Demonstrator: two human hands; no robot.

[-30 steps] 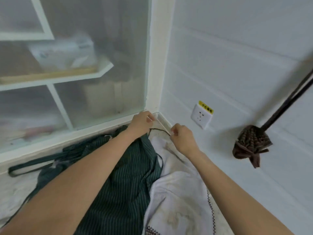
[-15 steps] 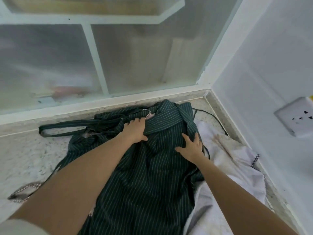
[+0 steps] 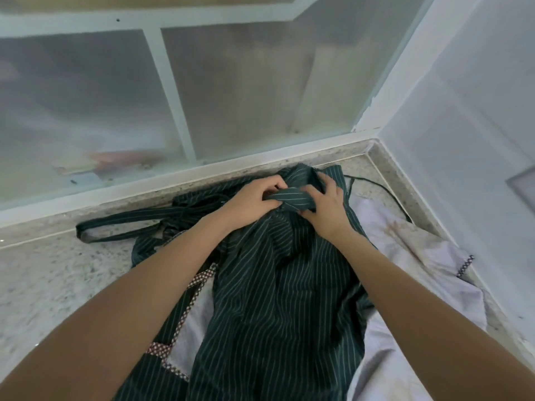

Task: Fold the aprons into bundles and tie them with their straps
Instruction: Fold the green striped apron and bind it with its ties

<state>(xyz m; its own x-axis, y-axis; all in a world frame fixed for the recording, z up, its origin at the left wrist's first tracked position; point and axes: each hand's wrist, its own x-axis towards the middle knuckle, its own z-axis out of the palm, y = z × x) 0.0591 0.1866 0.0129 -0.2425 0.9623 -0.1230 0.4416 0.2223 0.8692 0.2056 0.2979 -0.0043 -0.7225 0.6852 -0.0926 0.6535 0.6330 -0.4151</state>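
Note:
A dark green pinstriped apron (image 3: 278,290) lies lengthwise on the speckled stone counter (image 3: 58,273), its top end toward the glass cabinet. My left hand (image 3: 252,202) and my right hand (image 3: 324,206) grip a folded band of the apron's top edge (image 3: 292,198) between them, fingers curled round the cloth. The apron's green strap (image 3: 121,224) loops out to the left on the counter. A thin dark cord (image 3: 379,188) trails from the top toward the right wall. Beneath it lies a pale lilac apron (image 3: 405,256) with chequered trim (image 3: 199,282).
Frosted glass cabinet doors (image 3: 237,91) with white frames stand right behind the counter. A white wall (image 3: 469,117) closes the right side, forming a corner, with a wall socket (image 3: 524,183) at the frame's edge. Bare counter lies to the left.
Both hands moved from lying flat on the green apron to gripping its top edge, bunching it into a band. Earlier they were pulling the thin cord near the corner.

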